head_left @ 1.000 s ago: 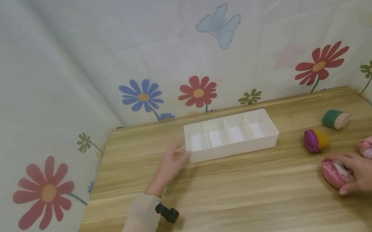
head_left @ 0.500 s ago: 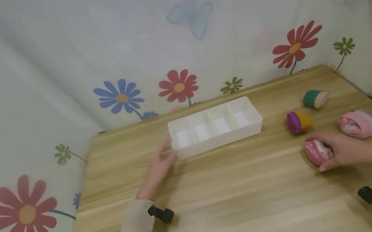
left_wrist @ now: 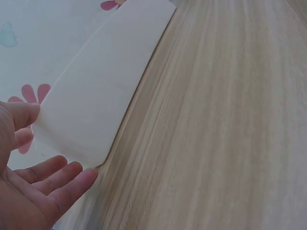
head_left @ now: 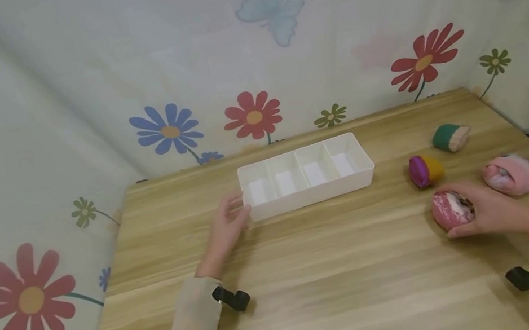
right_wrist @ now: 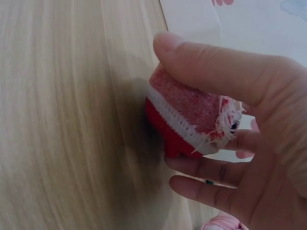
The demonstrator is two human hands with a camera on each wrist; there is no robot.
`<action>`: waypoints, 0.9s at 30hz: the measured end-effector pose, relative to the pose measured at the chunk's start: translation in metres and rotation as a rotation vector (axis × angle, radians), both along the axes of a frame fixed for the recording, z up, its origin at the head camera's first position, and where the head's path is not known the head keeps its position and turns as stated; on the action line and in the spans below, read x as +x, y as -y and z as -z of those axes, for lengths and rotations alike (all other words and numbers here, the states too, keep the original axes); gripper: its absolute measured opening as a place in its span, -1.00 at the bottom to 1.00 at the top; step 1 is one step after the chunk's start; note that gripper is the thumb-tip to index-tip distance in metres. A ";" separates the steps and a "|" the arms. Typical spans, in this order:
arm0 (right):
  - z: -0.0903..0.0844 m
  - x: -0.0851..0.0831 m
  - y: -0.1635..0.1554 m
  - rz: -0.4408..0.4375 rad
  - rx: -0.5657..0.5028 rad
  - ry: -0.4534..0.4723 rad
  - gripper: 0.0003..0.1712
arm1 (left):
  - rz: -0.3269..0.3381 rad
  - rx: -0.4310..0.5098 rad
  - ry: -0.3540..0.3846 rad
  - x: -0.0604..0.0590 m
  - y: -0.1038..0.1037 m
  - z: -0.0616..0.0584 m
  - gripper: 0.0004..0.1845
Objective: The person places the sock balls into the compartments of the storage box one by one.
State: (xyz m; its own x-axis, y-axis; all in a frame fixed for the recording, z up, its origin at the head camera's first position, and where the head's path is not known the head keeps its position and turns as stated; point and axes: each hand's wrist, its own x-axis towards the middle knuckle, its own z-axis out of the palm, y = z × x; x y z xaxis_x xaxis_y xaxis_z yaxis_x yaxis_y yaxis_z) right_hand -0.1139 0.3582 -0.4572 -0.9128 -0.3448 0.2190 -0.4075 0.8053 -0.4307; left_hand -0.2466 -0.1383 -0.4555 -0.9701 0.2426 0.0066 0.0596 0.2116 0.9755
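Pinching a rounded red-and-white fabric bundle (head_left: 450, 210) between thumb and fingers, the right hand (head_left: 490, 208) appears in the head view right of the white plastic four-compartment box (head_left: 310, 196). A purple-and-yellow fabric bundle (head_left: 425, 170), a green-and-beige fabric bundle (head_left: 450, 137) and a pale pink fabric bundle (head_left: 510, 175) also lie right of the box. At its left end, the left hand (head_left: 224, 226) has loosely spread fingers. The left wrist view shows that thumb beside the box's rim; contact is unclear. In the right wrist view, the gripped bundle partly hides behind the thumb.
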 end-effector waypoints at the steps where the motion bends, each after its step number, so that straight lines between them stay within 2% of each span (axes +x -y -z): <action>1: -0.001 0.000 0.001 0.007 -0.004 -0.003 -0.09 | 0.002 0.005 0.002 0.002 0.000 -0.003 -0.50; 3: -0.001 0.000 0.003 0.023 -0.005 -0.009 -0.07 | 0.009 0.011 -0.001 0.004 -0.001 -0.006 -0.52; 6: -0.002 -0.001 0.005 0.041 0.004 -0.008 -0.04 | 0.013 0.032 0.000 0.003 0.001 -0.003 -0.52; 10: -0.008 -0.007 0.008 0.055 0.001 0.001 -0.01 | 0.018 0.079 0.003 -0.001 0.003 0.007 -0.52; 18: -0.024 -0.019 0.018 0.085 -0.030 0.037 -0.01 | -0.020 0.161 -0.022 -0.010 0.003 0.038 -0.49; 22: -0.029 -0.026 0.026 0.092 -0.040 0.039 0.03 | -0.032 0.196 -0.022 -0.009 0.003 0.043 -0.48; 27: -0.037 -0.038 0.035 0.062 -0.076 -0.004 0.04 | -0.043 0.233 -0.015 -0.010 0.001 0.042 -0.51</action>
